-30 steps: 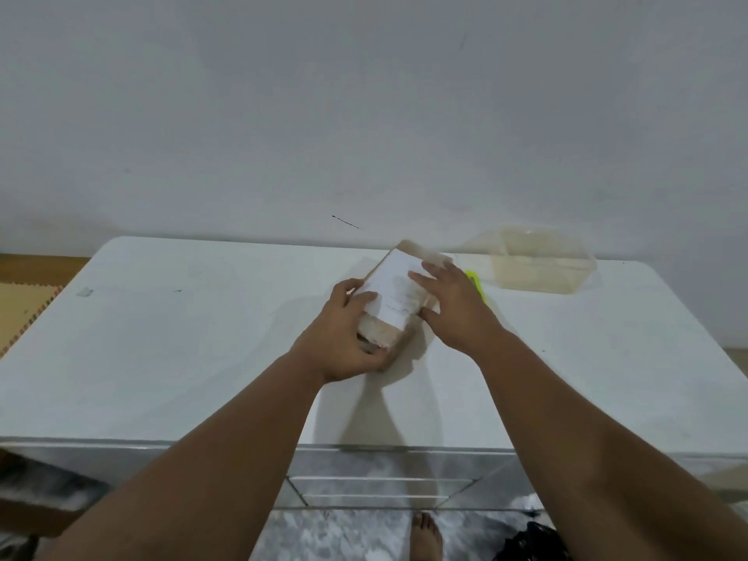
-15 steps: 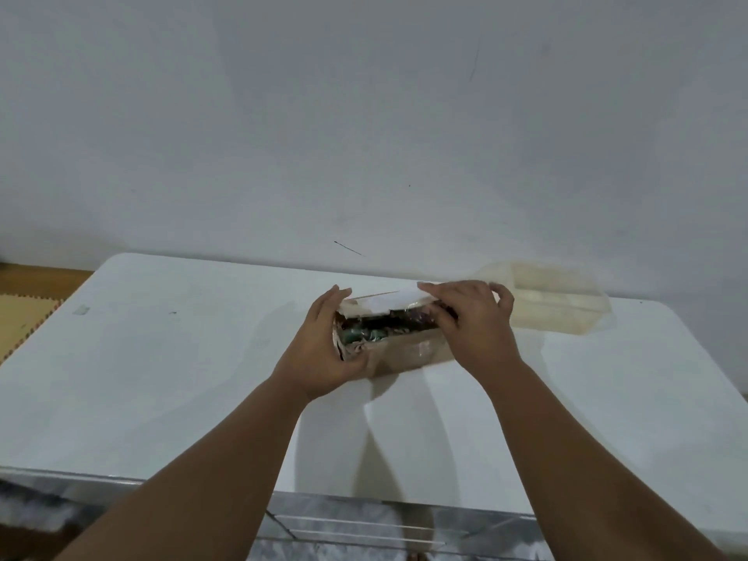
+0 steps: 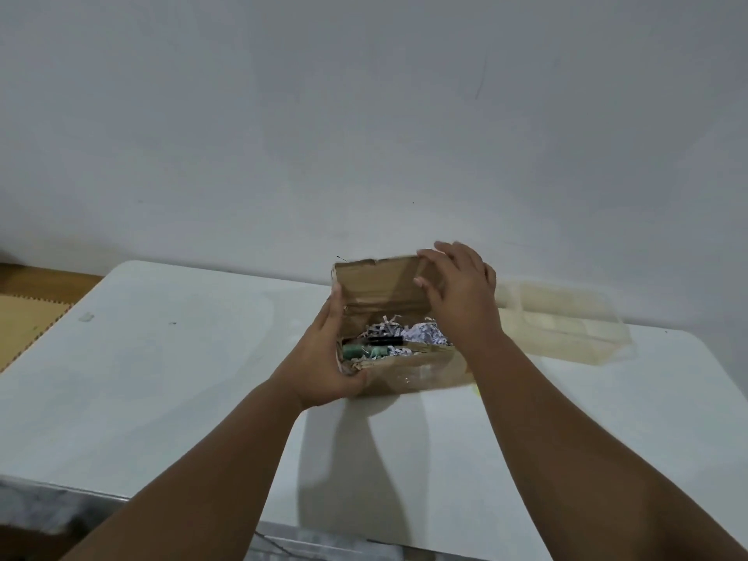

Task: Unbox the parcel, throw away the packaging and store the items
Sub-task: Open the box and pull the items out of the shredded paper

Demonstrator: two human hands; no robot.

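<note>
the box (image 3: 400, 366) sits on the white counter (image 3: 162, 378). the left hand (image 3: 324, 370) grips its near corner so it can't slide. the right hand (image 3: 457, 289) pinches the lid (image 3: 380, 285) up, showing shredded paper (image 3: 421, 332) inside.

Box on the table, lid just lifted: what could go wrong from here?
1. The box is packed with loose paper shreds; tipping it could scatter them over the table.
2. A black pen-like item and a green one lie half buried, so they might get binned with the filler.
3. Only the left hand steadies the box while the right hand pushes the lid back; it may slide.
</note>
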